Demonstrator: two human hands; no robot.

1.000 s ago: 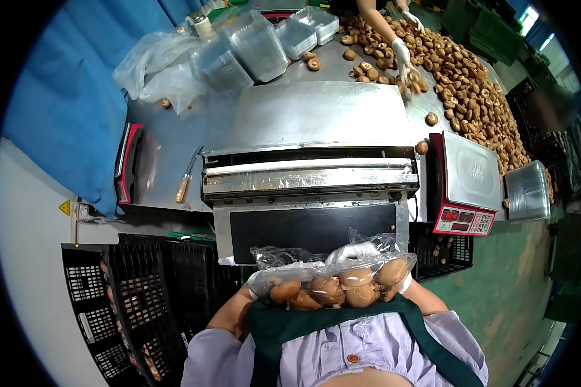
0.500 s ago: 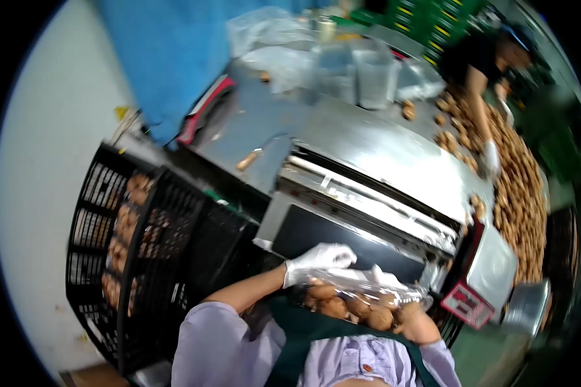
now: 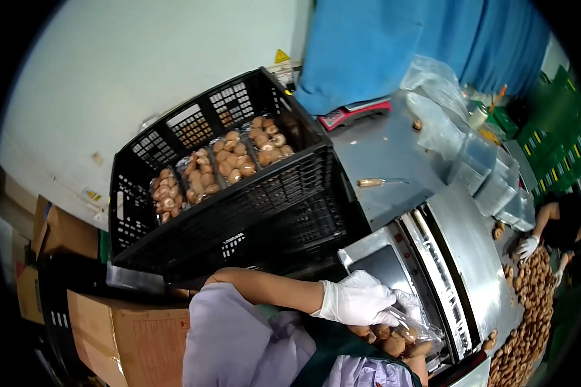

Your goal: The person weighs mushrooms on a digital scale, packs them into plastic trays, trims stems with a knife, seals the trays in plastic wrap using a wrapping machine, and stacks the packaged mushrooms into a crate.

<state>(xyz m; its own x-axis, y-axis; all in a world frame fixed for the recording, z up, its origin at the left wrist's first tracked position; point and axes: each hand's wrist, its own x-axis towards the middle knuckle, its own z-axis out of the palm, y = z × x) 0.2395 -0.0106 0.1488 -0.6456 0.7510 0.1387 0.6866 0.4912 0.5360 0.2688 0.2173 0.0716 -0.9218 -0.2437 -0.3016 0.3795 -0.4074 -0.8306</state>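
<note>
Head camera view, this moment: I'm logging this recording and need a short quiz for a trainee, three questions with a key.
1. How many packs of mushrooms show in the open black crate?
2. True or false: the left hand, gloved in white, is at the wrapped mushrooms.
3. Where is the knife? A: in the crate. B: on the metal table. C: in the left hand.

Key: 1. Four; 2. True; 3. B.

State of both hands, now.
Left hand: fingers curled at the mushroom pack, grip unclear.
Right hand: mostly hidden behind it, cannot be told.
</note>
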